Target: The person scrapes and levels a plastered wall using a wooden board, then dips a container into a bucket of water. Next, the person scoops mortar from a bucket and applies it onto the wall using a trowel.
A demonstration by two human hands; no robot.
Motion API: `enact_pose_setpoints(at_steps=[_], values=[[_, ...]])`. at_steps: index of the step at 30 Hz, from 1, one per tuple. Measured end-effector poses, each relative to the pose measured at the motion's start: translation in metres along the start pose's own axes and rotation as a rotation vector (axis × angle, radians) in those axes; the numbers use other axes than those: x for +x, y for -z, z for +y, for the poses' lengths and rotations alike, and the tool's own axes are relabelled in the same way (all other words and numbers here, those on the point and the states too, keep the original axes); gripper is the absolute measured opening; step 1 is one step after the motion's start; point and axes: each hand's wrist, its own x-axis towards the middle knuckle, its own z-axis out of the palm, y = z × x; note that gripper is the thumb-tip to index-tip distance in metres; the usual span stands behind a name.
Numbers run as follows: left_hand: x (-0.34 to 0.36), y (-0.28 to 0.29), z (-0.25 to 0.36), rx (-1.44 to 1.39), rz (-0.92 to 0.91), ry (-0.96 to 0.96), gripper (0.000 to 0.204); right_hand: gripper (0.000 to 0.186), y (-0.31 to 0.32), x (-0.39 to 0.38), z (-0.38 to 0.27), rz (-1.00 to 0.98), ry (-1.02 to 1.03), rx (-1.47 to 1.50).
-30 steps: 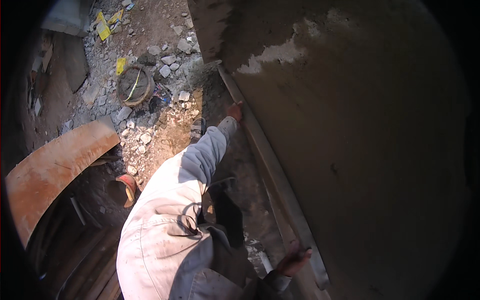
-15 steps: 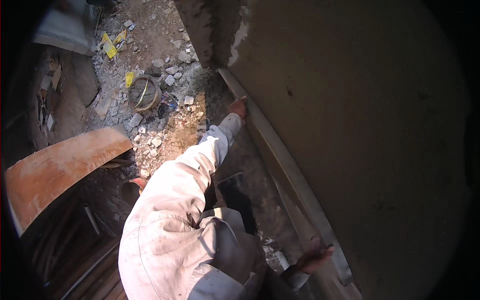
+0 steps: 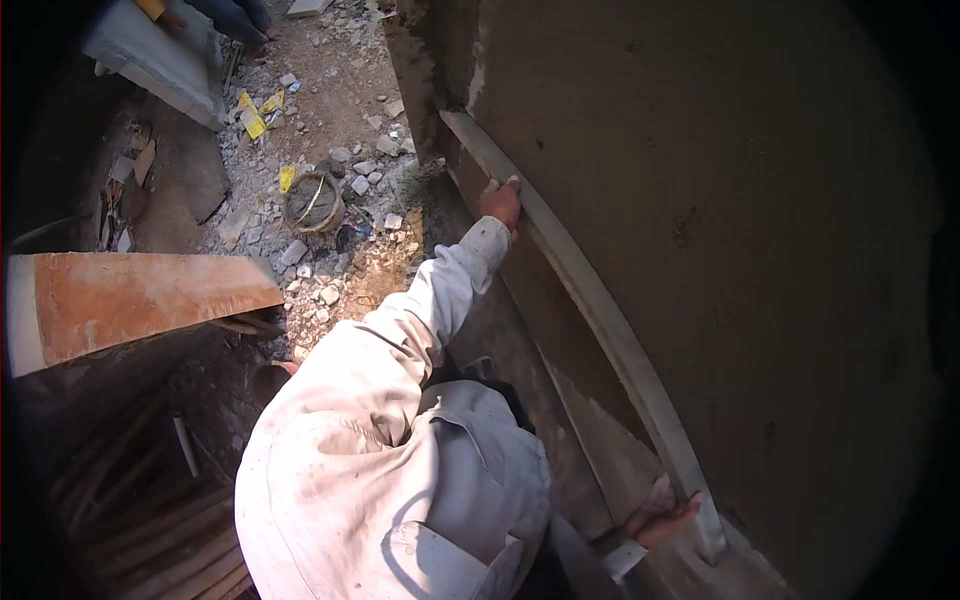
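Observation:
A long, pale straightedge [image 3: 590, 270] lies along the brown wet-plastered wall [image 3: 790, 300], slanting from upper middle to lower right. My left hand [image 3: 501, 203] is closed around it near its far end, the thumb and fingers on its edge. Close to the near end, my right hand [image 3: 663, 512] holds it from the side with the palm partly turned up; its fingertips reach the straightedge's edge. A darker band of wall [image 3: 570, 340] shows along the straightedge's left side. My left arm, in a light sleeve, stretches forward.
Rubble [image 3: 360, 170] covers the ground at upper left, with a round bucket [image 3: 314, 203] and yellow wrappers [image 3: 251, 116]. An orange-faced board [image 3: 150, 300] juts out on the left above wooden poles [image 3: 180, 545]. Another person's legs [image 3: 235, 18] show beside a grey slab [image 3: 165, 55].
Both hands have shifted the straightedge up the wall, and a wider band shows on its left. The view has swung a little; another person's legs and hand now appear at upper left.

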Motion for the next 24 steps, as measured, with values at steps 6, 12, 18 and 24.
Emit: enact_pose_setpoints(at_steps=[6, 12, 18, 24], values=[[-0.089, 0.024, 0.097, -0.374, -0.209, 0.130, 0.077, 0.088, 0.023, 0.001, -0.035, -0.004, 0.069, 0.047], [-0.184, 0.033, 0.151, -0.675, -0.379, -0.282, 0.084, 0.073, 0.102, 0.035, -0.082, -0.103, 0.159, 0.157], [-0.241, 0.027, 0.150, -0.634, -0.418, -0.213, 0.098, 0.044, 0.147, 0.041, -0.142, -0.034, 0.213, 0.327], [-0.197, -0.010, 0.062, -0.719, -0.401, 0.198, 0.089, 0.027, 0.174, 0.065, -0.177, -0.425, 0.124, -0.021]])
